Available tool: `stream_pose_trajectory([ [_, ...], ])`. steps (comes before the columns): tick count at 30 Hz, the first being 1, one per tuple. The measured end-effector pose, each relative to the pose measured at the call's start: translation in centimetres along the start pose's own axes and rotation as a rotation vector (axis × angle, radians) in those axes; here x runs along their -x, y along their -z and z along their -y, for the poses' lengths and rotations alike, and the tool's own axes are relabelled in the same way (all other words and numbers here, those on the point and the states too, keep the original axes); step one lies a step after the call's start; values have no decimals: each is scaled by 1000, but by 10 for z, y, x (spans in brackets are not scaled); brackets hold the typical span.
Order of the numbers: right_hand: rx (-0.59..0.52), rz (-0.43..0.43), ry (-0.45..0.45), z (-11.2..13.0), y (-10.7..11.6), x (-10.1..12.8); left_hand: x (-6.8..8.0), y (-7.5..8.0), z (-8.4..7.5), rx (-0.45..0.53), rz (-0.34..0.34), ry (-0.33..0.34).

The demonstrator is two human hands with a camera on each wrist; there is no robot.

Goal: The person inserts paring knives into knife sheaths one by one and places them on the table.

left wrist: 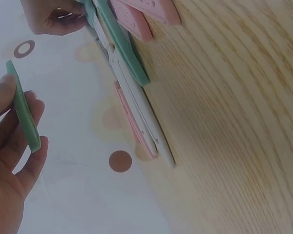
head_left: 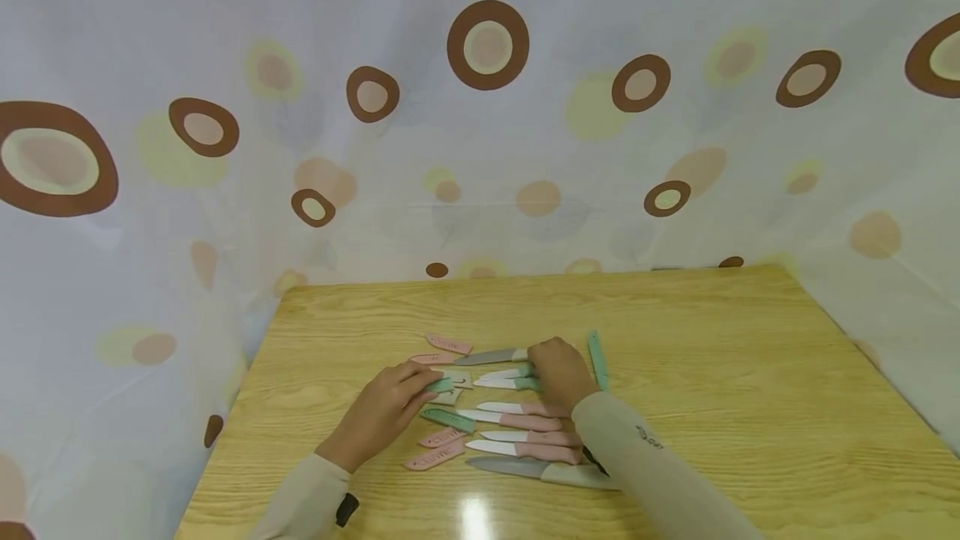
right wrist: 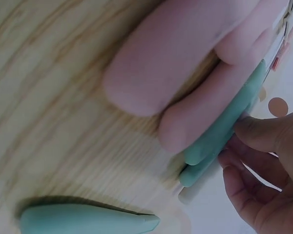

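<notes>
Lying nearest on the tabletop [head_left: 750,407] is a grey knife [head_left: 525,469], then three pink-handled knives [head_left: 525,422] side by side, with pink sheaths [head_left: 435,458] loose to their left. Beyond them, the left hand [head_left: 386,411] pinches a green sheath [head_left: 441,385] between thumb and fingertips, lifted a little off the wood. Just right of it, the right hand [head_left: 558,372] curls over the green handles of two white-bladed knives [head_left: 504,378], pressing them down. Farther back lie another grey knife [head_left: 491,356], a pink sheath, and a green sheath [head_left: 597,359] standing apart. Every blade in view looks bare, so judging by this, sheathing has barely begun.
</notes>
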State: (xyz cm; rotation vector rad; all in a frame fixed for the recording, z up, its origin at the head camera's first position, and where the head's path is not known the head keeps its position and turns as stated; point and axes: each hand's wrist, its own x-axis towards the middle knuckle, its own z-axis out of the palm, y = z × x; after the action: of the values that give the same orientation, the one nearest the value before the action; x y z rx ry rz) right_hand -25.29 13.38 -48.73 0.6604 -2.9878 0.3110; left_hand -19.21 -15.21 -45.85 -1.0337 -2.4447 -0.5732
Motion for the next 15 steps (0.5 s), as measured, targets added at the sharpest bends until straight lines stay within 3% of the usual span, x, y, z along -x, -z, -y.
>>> stream_pose_trajectory([
  [15,76,20,30,4,-2,4,0,-2,-4,-4,22,-12],
])
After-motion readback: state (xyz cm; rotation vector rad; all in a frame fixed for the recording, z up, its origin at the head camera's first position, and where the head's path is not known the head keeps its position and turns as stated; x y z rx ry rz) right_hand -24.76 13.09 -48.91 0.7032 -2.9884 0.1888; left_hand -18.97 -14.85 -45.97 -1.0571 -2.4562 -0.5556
